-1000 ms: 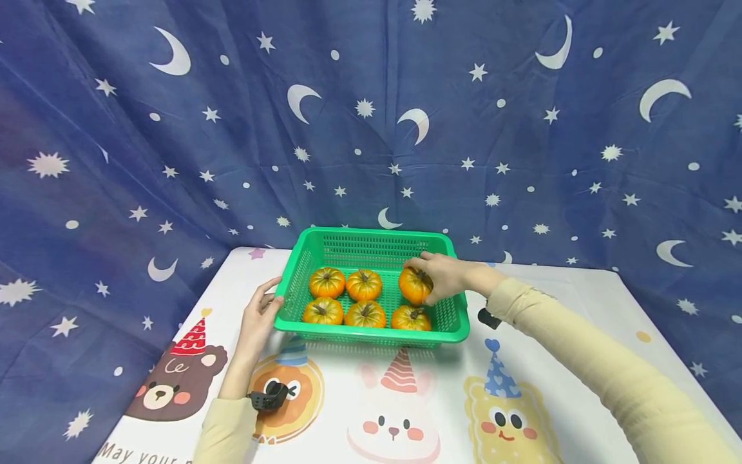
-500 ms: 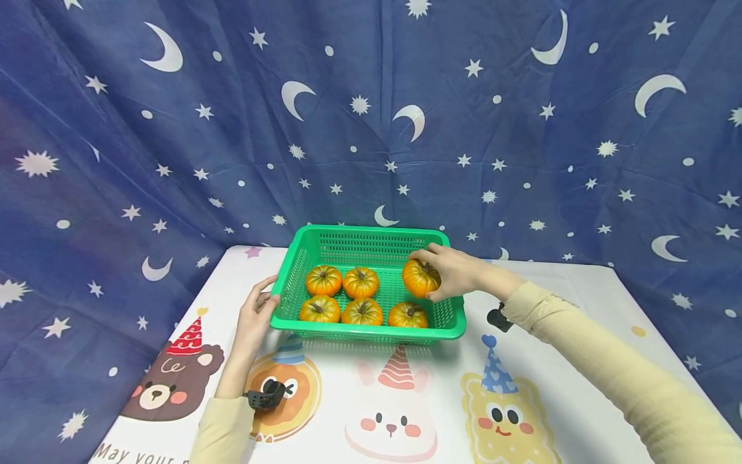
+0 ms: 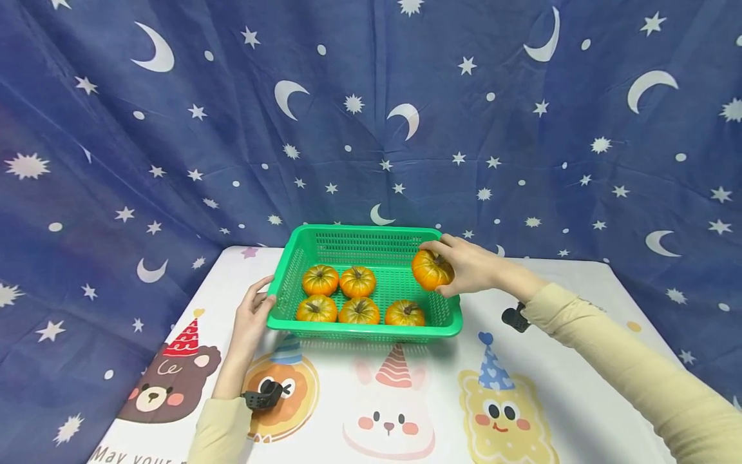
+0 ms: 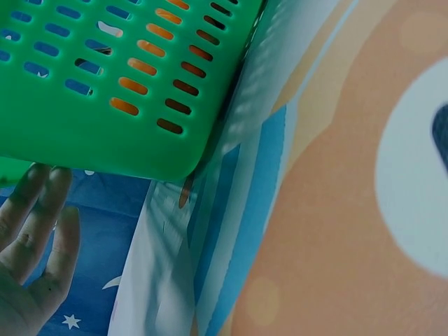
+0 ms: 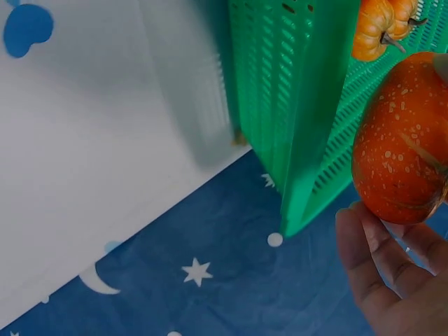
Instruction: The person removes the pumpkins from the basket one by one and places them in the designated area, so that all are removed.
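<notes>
My right hand point(image 3: 472, 267) grips a small orange pumpkin point(image 3: 429, 270) over the right side of a green plastic basket point(image 3: 359, 330). In the right wrist view the fingertips point(image 5: 360, 213) press against the pumpkin's speckled skin, and its stem is partly out of frame. Several other pumpkins sit inside, among them one at the front right point(image 3: 404, 314) and two in the back left. At the basket's left rim, my left hand point(image 3: 249, 319) touches with its fingers fairly straight. The left wrist view has the fingertips point(image 4: 61, 175) right against the rim.
A white tablecloth point(image 3: 446, 412) with cartoon party animals lies under the basket. Behind it hangs a dark blue curtain point(image 3: 348, 167) with moons and stars. Each wrist wears a black camera, such as the one on the left wrist point(image 3: 263, 395).
My right hand has lifted the pumpkin from the back right of the basket and carried it up and rightward. The left hand keeps its place at the rim.
</notes>
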The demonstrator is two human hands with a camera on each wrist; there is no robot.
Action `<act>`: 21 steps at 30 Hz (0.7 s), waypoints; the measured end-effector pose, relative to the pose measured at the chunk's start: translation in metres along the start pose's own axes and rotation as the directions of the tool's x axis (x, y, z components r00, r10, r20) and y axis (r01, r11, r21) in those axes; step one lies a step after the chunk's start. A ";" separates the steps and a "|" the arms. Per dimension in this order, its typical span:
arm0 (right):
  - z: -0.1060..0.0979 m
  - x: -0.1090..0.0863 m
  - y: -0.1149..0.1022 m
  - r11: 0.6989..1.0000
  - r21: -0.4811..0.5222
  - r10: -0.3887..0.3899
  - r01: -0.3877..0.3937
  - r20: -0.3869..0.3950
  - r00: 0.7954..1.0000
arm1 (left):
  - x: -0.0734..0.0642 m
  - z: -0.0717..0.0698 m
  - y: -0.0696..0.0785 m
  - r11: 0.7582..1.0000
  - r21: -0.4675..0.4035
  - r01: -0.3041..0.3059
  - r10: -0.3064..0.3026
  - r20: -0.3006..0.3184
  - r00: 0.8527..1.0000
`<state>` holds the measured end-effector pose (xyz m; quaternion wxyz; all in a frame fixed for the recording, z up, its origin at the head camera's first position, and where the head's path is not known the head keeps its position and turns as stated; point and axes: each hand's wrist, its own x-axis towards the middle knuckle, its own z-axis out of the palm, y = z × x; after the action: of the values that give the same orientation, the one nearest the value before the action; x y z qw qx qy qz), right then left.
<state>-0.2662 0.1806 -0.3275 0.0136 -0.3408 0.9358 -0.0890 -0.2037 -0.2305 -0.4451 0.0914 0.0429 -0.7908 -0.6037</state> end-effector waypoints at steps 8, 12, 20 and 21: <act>-0.008 -0.016 0.009 0.999 -0.026 0.030 -0.031 -0.031 0.999 | 0.000 0.000 0.001 1.000 0.013 0.003 -0.003 -0.008 1.000; -0.010 -0.023 0.015 0.999 -0.034 0.037 -0.039 -0.050 0.998 | 0.000 0.000 0.001 1.000 0.013 0.011 -0.011 -0.002 1.000; -0.007 -0.038 0.032 0.996 -0.039 0.075 -0.078 -0.065 0.995 | -0.002 0.000 0.000 1.000 -0.001 0.018 -0.018 0.007 1.000; -0.007 -0.040 0.034 0.995 -0.039 0.086 -0.089 -0.067 0.994 | -0.002 0.000 0.000 1.000 -0.003 0.016 -0.016 0.007 1.000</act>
<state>-0.2577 0.2333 -0.3284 -0.0200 -0.2964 0.9515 -0.0799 -0.2016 -0.2304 -0.4449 0.0837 0.0468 -0.7898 -0.6058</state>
